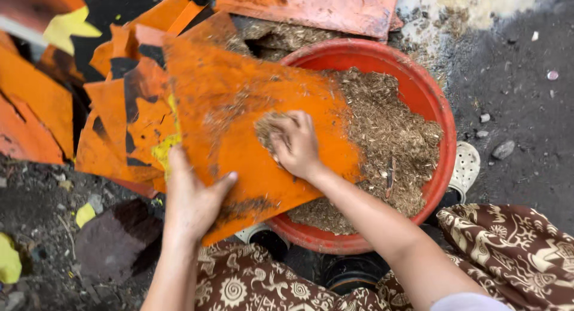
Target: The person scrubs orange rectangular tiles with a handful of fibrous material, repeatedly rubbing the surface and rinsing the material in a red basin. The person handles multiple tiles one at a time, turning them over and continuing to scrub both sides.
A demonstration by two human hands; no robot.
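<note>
Spillage is my worry here. My left hand (190,197) clamps the near edge of the flat orange plastic sheet (251,131), which tilts over the round red plastic basin (439,107). My right hand (296,145) lies half-curled on a clump of brown fibrous debris (388,137) on the sheet. If the sheet tips sideways, I judge debris could slide off onto the dark ground (520,90) instead of the basin.
</note>
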